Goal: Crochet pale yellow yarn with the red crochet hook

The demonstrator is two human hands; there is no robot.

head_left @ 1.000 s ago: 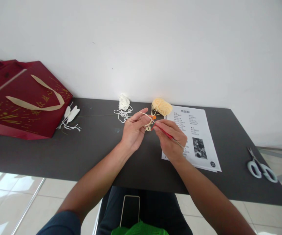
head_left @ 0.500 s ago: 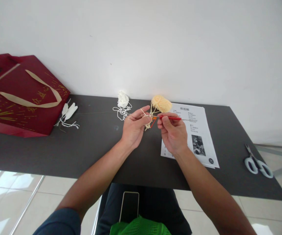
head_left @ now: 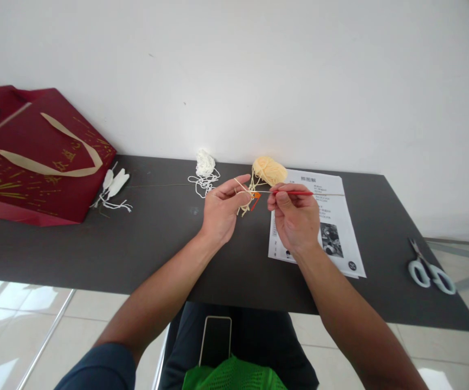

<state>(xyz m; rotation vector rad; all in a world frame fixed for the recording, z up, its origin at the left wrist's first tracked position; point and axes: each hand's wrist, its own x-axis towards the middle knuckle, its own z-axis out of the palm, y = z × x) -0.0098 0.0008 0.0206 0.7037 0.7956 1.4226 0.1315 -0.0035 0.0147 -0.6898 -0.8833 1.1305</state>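
Observation:
My right hand [head_left: 295,214] grips a crochet hook [head_left: 297,193] by its red handle, the thin metal shaft pointing left. My left hand [head_left: 224,208] pinches a small piece of pale yellow yarn work [head_left: 243,208], with a strand looped over the raised index finger. The hook's tip reaches the yarn at the left fingertips; the exact stitch is too small to make out. Just behind, a yellow yarn ball [head_left: 269,170] lies with strands running toward my left hand. A small orange item [head_left: 256,199] shows between the hands.
A white yarn bundle [head_left: 205,163] lies behind my left hand. Printed sheets [head_left: 342,238] lie partly under my right hand. Scissors [head_left: 430,270] rest at the right, white crocheted pieces [head_left: 116,183] beside a dark red bag [head_left: 43,162] at the left. A phone [head_left: 215,341] is on my lap.
My right hand has moved a little to the right with the crochet hook, drawing its shaft farther from my left fingertips. My left hand stays nearly in place.

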